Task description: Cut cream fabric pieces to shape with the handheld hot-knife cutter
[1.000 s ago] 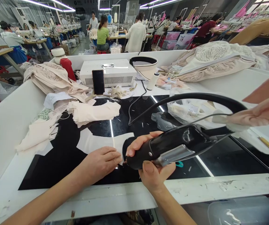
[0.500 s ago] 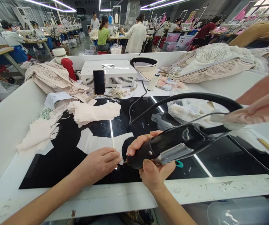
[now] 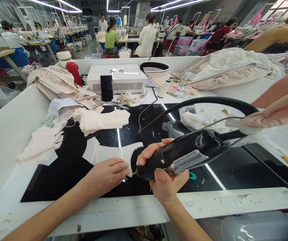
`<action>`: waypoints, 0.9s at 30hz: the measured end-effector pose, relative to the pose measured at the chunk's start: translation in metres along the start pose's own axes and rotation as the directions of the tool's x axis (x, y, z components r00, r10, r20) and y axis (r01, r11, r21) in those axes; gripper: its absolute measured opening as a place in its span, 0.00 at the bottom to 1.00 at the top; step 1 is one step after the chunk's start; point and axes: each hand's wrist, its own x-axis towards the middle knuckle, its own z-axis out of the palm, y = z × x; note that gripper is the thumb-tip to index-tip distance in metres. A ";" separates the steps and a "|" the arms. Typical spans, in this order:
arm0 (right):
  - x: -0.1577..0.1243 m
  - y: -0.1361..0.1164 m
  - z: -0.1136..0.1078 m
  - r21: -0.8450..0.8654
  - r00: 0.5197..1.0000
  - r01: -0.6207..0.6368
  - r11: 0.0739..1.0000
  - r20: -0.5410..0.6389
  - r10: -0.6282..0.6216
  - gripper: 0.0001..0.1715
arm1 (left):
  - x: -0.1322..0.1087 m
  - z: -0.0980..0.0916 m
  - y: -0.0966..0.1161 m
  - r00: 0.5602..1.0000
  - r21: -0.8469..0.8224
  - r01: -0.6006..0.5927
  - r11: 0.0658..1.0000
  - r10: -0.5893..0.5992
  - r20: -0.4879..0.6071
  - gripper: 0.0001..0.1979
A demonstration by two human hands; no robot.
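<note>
Black handheld tool (image 3: 184, 155): I've got the right hand (image 3: 166, 189) clamped round it, tip just off my left hand (image 3: 111, 174). Left fingers lie together on a white fabric piece (image 3: 96, 152); from here I can't tell if they pinch it. Folded cream cloth (image 3: 103, 119) beyond left hand, teal item (image 3: 192, 175) right of right hand.

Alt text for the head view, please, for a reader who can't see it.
A person's right hand grips a black handheld tool, its tip by the edge of a flat white piece partly under the left hand, on a glossy black surface. Beyond are stacked pale cloth and a phone standing before a white vented box; people are at workstations behind.
</note>
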 end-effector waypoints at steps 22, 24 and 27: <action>0.002 0.000 -0.001 0.006 1.000 0.006 1.000 0.000 -0.006 0.25 | 0.003 -0.003 0.002 0.999 -0.006 -0.017 1.000 0.017 -0.050 0.10; 0.001 0.001 0.000 0.015 1.000 0.009 1.000 0.005 -0.009 0.25 | 0.002 -0.001 0.002 0.999 -0.002 -0.013 1.000 0.013 -0.049 0.10; 0.000 0.002 0.001 0.011 1.000 0.002 1.000 0.007 -0.002 0.26 | 0.000 0.001 0.002 0.999 0.001 -0.011 1.000 0.011 -0.045 0.10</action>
